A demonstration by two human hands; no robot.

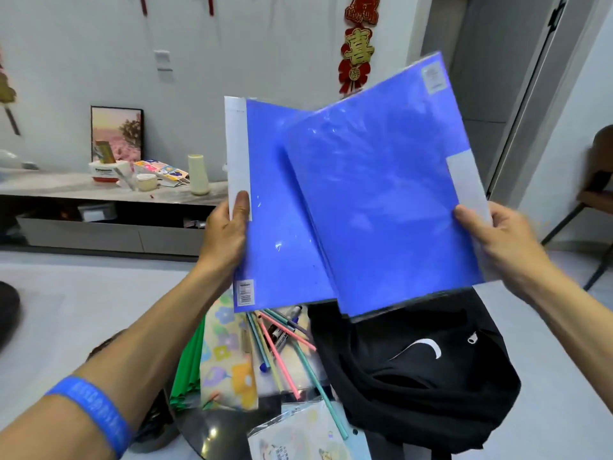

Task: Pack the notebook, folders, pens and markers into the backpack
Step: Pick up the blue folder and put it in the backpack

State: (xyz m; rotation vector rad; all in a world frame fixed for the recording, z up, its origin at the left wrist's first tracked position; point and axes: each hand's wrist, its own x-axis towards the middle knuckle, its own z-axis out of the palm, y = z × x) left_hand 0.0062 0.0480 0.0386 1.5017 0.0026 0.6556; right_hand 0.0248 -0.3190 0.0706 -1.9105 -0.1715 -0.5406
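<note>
both hands hold blue folders up in the air above the backpack [431, 376], which sits black and slumped on the table [205, 436]. left hand [225, 234] grips the left folder [282, 207] at its white spine edge, thumb pressed flat on the front, other fingers hidden behind so can't tell how they lie. right hand [497, 240] pinches the right folder [381, 194] at its right edge, thumb on front, fingers curled behind. the right folder overlaps the left one. just left of the backpack lie the pens [282, 353], pastel sticks fanned out loose with a couple of markers [277, 333] among them, then a floral notebook [229, 356], then a green folder [189, 370]. blue wristband [96, 410] on the left arm.
</note>
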